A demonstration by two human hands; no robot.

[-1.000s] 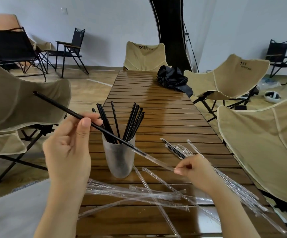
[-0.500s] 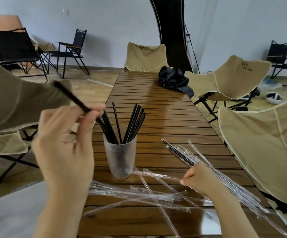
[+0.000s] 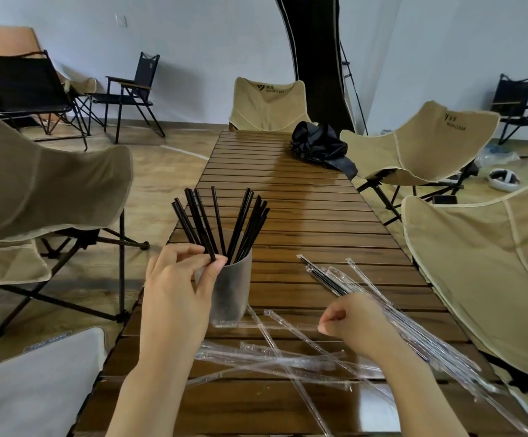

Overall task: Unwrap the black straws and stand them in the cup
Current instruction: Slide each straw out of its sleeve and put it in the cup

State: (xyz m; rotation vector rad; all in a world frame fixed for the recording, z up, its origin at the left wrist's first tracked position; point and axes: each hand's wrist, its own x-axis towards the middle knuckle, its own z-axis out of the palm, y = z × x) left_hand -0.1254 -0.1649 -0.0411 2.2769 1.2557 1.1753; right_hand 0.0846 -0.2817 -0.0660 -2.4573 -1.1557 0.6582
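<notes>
A frosted grey cup point(image 3: 235, 298) stands on the wooden slat table point(image 3: 303, 216) with several black straws point(image 3: 246, 225) fanned out of it. My left hand point(image 3: 174, 291) is at the cup's left rim and pinches one black straw point(image 3: 200, 222) between thumb and fingers, with the straw's lower end at the cup's mouth. My right hand point(image 3: 352, 321) is curled low over the table to the right of the cup and pinches the end of an empty clear wrapper point(image 3: 272, 326). Wrapped black straws point(image 3: 325, 277) lie in a pile just beyond that hand.
Empty clear wrappers point(image 3: 275, 357) are strewn across the near part of the table. A black bundle of fabric point(image 3: 319, 146) lies at the far right. Beige folding chairs point(image 3: 423, 143) stand close on both sides, and a grey cushion point(image 3: 41, 383) sits at the lower left.
The left hand pulled the straw out of its wrapper, swung it upright and brought it down to the cup. The right hand sank to the table with the emptied wrapper.
</notes>
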